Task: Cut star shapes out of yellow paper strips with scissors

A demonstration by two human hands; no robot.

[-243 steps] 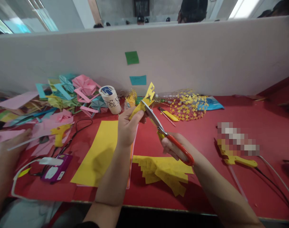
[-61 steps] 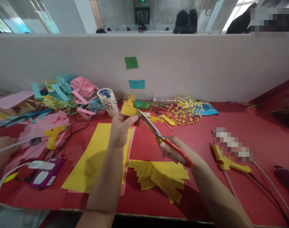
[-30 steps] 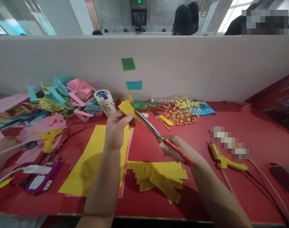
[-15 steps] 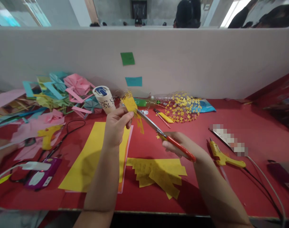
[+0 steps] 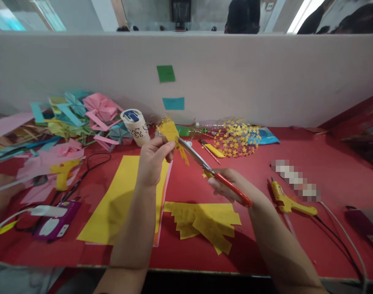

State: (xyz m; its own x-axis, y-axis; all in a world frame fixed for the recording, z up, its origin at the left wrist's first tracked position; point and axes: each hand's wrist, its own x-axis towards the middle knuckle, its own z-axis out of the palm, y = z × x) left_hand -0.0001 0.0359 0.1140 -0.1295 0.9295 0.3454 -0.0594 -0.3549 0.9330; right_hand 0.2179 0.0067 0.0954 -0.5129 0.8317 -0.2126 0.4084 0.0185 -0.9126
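Between the thumb and fingers of my left hand [image 5: 155,157] is a piece of yellow paper [image 5: 169,130], with a ragged cut strip dangling from its lower edge. My right hand [image 5: 227,183] grips red-handled scissors [image 5: 201,161], their blades pointing up and left with the tips at the paper beside my left thumb. Below my hands lie fanned yellow paper strips [image 5: 204,220]. Large yellow sheets [image 5: 103,212] rest partly under my left forearm, on top of pink and orange ones. A small yellow star [image 5: 204,175] shows next to my right fingers.
Yellow paper stars [image 5: 235,139] cluster at the back, near a plastic bottle [image 5: 186,130] and a yellow cutter [image 5: 215,151]. A paper cup [image 5: 135,126] and folded paper flowers [image 5: 100,106] stand left. Glue guns lie right [image 5: 289,202] and left [image 5: 63,173], with trailing cords.
The paper in my left hand has tilted slightly, and its dangling strip has shifted a little up and right. The scissors stay at the paper. The whole view has moved slightly.
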